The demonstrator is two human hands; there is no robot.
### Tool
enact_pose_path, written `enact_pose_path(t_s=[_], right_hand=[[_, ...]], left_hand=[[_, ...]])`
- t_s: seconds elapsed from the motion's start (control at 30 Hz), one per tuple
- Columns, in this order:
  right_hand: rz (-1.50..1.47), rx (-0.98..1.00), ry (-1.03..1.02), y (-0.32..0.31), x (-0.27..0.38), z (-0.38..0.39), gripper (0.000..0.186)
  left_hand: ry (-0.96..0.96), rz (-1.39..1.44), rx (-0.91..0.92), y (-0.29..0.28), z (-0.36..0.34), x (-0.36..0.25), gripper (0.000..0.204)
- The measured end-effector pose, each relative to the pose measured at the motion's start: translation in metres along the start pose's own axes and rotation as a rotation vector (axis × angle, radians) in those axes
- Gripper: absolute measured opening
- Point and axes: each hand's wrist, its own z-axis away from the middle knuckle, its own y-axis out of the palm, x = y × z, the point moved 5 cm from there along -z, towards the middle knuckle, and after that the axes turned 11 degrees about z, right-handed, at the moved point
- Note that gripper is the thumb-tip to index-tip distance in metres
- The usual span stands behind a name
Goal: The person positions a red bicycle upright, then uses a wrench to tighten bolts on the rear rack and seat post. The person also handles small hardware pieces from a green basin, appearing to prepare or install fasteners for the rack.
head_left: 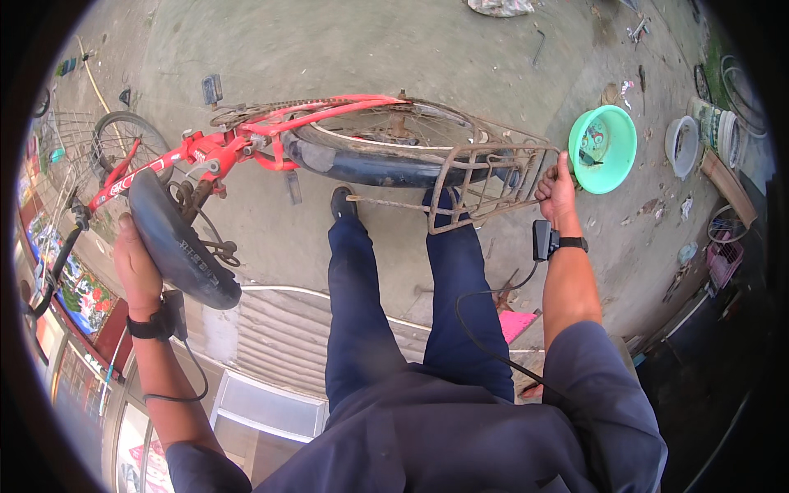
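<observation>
A red bicycle (271, 127) stretches across the view in front of me, its handlebar end to the left and its rear wheel (362, 164) to the right. My left hand (136, 259) grips the black saddle (177, 238) at its left side, with some fingers hidden by it. At the right, my right hand (557, 194) is closed round the end of the rusty rear carrier rack (472, 185), thumb pointing up. The bicycle's front wheel (131, 144) shows at the far left. One pedal (212, 89) sticks out beyond the frame.
Just beyond my right hand is a green basin (620, 168) with small metal parts inside. Farther right are a white bucket (681, 148), a wooden board (730, 187) and a pink basket (723, 261). A hex key (538, 48) lies on the concrete ground. Ridged sheeting (283, 333) is near my legs.
</observation>
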Motion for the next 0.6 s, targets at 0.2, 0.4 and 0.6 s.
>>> enact_pose_path(t_s=[0.2, 0.4, 0.6], right_hand=[[0.188, -0.024, -0.066, 0.022, 0.002, 0.013, 0.06], [0.175, -0.087, -0.059, 0.023, -0.004, 0.019, 0.061], [0.179, -0.137, -0.056, 0.022, -0.011, 0.018, 0.06]], left_hand=[[0.074, -0.077, -0.008, -0.003, -0.009, 0.0, 0.066], [0.032, -0.038, -0.024, -0.003, -0.005, -0.003, 0.067], [0.05, -0.097, -0.02, -0.006, -0.009, 0.001, 0.068]])
